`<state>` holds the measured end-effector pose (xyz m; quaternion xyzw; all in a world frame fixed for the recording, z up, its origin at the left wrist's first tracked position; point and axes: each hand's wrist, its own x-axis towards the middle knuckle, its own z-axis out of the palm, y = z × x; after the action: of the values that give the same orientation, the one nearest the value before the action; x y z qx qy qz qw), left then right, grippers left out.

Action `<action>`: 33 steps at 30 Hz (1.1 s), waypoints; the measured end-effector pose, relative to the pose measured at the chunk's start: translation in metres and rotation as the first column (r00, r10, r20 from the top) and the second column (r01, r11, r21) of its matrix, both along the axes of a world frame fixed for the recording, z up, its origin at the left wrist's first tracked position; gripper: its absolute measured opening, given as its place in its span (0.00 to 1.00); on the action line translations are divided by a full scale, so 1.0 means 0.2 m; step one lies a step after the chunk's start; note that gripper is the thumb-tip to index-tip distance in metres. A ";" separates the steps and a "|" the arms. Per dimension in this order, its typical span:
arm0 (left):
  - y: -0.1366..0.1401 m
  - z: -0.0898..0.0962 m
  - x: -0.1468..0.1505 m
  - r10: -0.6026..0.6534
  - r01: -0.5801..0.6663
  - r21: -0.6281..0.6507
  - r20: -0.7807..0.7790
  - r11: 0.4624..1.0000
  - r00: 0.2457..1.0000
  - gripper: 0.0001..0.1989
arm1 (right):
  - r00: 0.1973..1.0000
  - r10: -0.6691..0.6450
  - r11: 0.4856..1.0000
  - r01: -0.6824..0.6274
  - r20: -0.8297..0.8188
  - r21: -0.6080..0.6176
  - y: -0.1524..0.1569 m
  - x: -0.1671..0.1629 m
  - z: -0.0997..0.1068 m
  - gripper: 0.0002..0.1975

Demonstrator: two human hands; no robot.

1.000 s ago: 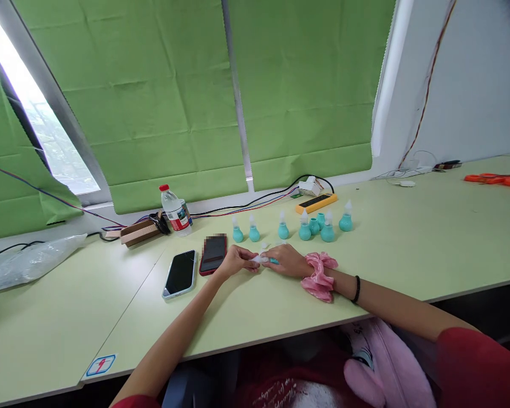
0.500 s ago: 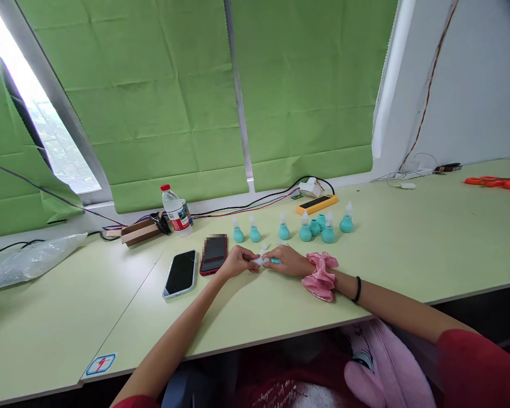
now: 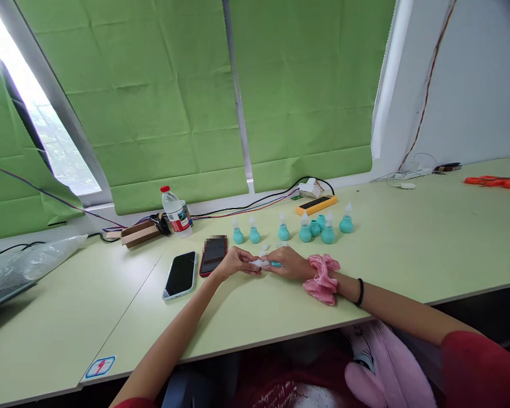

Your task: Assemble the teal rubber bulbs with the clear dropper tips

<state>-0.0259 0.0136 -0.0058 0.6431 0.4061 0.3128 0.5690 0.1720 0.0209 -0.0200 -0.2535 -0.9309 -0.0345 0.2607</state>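
Note:
My left hand [image 3: 234, 262] pinches a small whitish translucent tip [image 3: 257, 263] between thumb and fingers. Against it, my right hand [image 3: 289, 263] closes around a teal rubber bulb [image 3: 276, 264], mostly hidden by the fingers. The two parts meet between my hands, just above the table; whether they are joined I cannot tell. Small translucent pieces [image 3: 264, 247] lie just beyond my fingers. Behind them stand several teal nasal aspirators [image 3: 283, 231] with clear pointed tips, and two teal bulbs [image 3: 314, 228] without tips.
Two phones, one pale-cased [image 3: 181, 276] and one red-cased [image 3: 213, 255], lie left of my hands. A red-capped bottle [image 3: 177, 212], an open cardboard box [image 3: 141, 233] and a yellow-framed block [image 3: 317, 205] stand along the back. Orange-handled scissors [image 3: 495, 182] lie far right, a plastic bag [image 3: 34, 263] far left.
My hands stay together with only slight movement around the tip and bulb. At the far left, a dark flat edge has come into view beneath the plastic bag.

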 end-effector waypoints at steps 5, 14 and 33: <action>0.00 0.00 0.00 0.053 -0.053 -0.005 0.038 0.999 0.998 0.22 | 0.998 -0.064 0.994 0.064 0.007 0.094 0.01 0.00 0.00 0.15; -0.02 0.02 0.01 0.032 -0.032 -0.002 -0.006 0.999 0.999 0.22 | 0.997 -0.054 0.997 0.051 0.059 0.057 -0.02 -0.01 0.01 0.16; -0.04 0.04 0.09 0.100 -0.118 0.095 0.172 0.988 0.980 0.31 | 0.930 0.084 0.931 -0.201 -0.357 -0.304 0.06 -0.01 0.00 0.19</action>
<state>-0.0085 0.0055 0.0019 0.6202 0.3748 0.4172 0.5485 0.1696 0.0335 -0.0203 -0.2271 -0.8804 0.1877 0.3716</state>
